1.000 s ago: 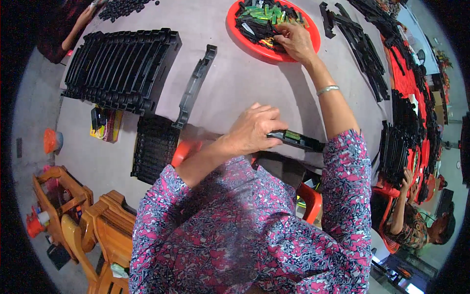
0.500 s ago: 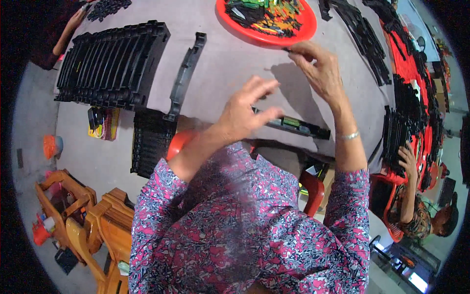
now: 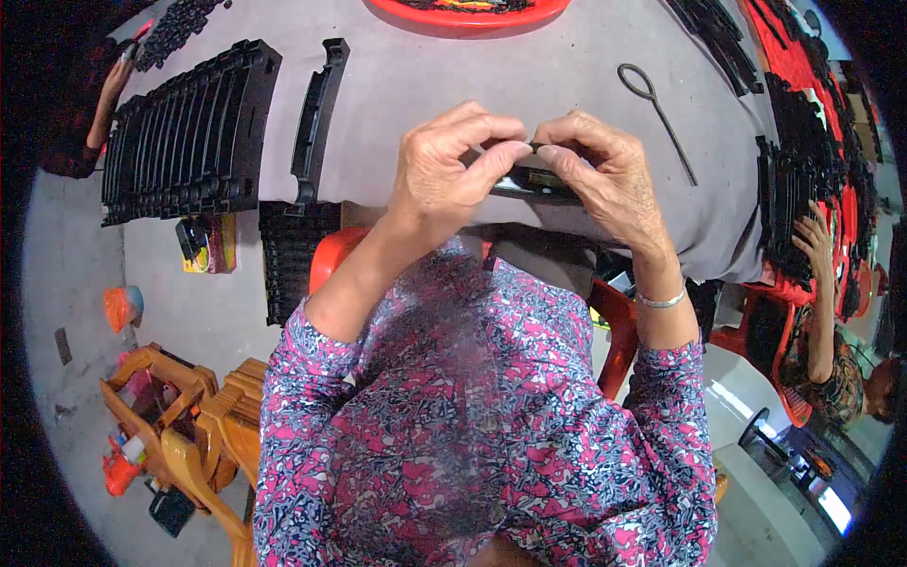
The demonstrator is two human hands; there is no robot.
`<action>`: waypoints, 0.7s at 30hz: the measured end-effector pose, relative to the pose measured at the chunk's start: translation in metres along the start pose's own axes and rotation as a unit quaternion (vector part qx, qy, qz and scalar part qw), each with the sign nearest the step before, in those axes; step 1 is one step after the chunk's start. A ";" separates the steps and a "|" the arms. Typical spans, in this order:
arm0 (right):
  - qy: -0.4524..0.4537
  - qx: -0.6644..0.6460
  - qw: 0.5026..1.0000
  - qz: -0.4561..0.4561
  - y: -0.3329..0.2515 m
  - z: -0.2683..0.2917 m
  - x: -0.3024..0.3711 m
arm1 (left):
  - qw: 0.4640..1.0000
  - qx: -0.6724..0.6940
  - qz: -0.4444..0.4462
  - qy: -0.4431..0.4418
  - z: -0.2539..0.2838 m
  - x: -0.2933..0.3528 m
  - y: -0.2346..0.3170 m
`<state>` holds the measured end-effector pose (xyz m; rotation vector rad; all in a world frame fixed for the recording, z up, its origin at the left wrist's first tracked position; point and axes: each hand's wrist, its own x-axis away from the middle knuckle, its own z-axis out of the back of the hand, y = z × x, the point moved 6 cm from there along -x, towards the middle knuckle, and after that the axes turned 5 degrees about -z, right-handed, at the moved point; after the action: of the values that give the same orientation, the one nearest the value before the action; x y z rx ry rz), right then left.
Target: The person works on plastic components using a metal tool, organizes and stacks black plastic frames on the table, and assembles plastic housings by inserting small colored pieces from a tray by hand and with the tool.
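My left hand [image 3: 449, 163] and my right hand [image 3: 605, 175] meet above the near edge of the table. Both are closed in a pinch, thumb against fingers, on a small dark piece [image 3: 536, 146] between their fingertips; its shape is mostly hidden. Just below the hands lies a long black plastic strip [image 3: 510, 187] with a shiny part in it, partly covered by my right hand. Another black plastic strip [image 3: 310, 128] lies alone to the left. Beside it is a row of several similar strips [image 3: 189, 137].
A red basin [image 3: 472, 28] of small pieces stands at the far edge of view. A dark looped rod [image 3: 663, 118] lies on the right of the grey tablecloth [image 3: 406, 76]. Black parts crowd the far right, where a co-worker's hand [image 3: 814, 244] rests. Another person's arm [image 3: 111, 94] is at far left.
My right hand has come back from beside the basin and met my left hand, which was open and has closed to a pinch. The view has shifted, bringing the looped rod into sight.
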<state>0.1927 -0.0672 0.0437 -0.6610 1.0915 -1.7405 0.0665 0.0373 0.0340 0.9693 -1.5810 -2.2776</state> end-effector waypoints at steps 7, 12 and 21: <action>0.051 -0.090 0.992 -0.072 0.009 0.006 0.010 | 0.994 0.083 0.061 0.042 -0.001 0.004 0.001; 0.062 -0.180 0.965 -0.183 0.022 0.007 0.023 | 0.995 0.083 0.054 0.028 -0.010 0.003 0.004; 0.131 -0.258 0.934 -0.208 0.025 0.007 0.042 | 0.995 0.082 0.059 0.010 -0.021 0.004 0.006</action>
<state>0.1920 -0.1117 0.0227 -1.0640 1.7260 -1.9447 0.0757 0.0168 0.0333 0.9060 -1.7898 -2.0790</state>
